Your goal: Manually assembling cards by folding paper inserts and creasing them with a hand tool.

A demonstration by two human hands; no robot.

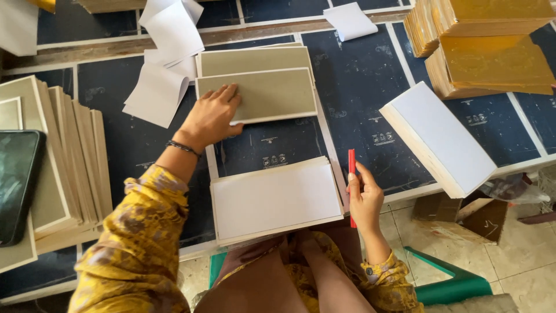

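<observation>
A dark blue table (pixel 359 87) crossed by pale lines fills most of the view, with a tiled floor (pixel 521 255) showing past its near edge at the lower right. The left hand (pixel 211 119) lies palm down on the left end of a grey-green board (pixel 272 95), fingers (pixel 229 93) spread flat and pressing on it rather than gripping; a second grey-green board (pixel 255 59) lies just behind it, touching along the long edge. The right hand (pixel 365 200) holds a red pen (pixel 351 168) upright at the table's near edge, fingers closed around its shaft, just to the right of a white-topped stack of sheets (pixel 275 200) that sits directly in front of the person. A thicker white block of sheets (pixel 443 139) lies at an angle further right, partly over the table edge. Loose white papers (pixel 168 52) are scattered behind the left hand. Piles of gold-covered boards (pixel 492 52) stand in the far right corner, and a fanned stack of grey-green boards (pixel 63 156) rests at the left, beside a dark phone (pixel 17 179). The sleeves are yellow patterned cloth, and a dark bracelet (pixel 183 148) circles the left wrist.
</observation>
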